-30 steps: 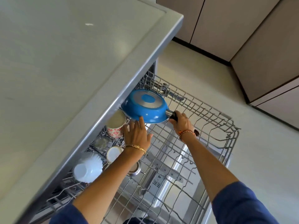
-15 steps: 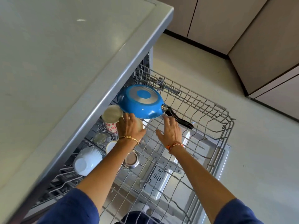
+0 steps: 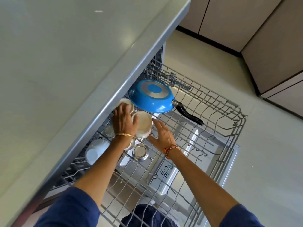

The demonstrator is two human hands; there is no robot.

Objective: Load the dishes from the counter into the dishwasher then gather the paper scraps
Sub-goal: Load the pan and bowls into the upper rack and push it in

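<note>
now that the right hand (image 3: 161, 134) has let go of the pan (image 3: 151, 95), which lies upside down on the rack (image 3: 213, 115), it hovers open beside a cup (image 3: 142, 124) the left hand (image 3: 123, 121) grips; loading goes on.

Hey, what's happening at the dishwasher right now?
A person is loading the pulled-out dishwasher rack. The left hand grips an upturned cup beside a second cup near the counter edge, while the right hand reaches toward it with straight fingers. A blue frying pan lies upside down in the rack, held by neither hand. A white bowl and a small steel bowl sit nearby.
</note>
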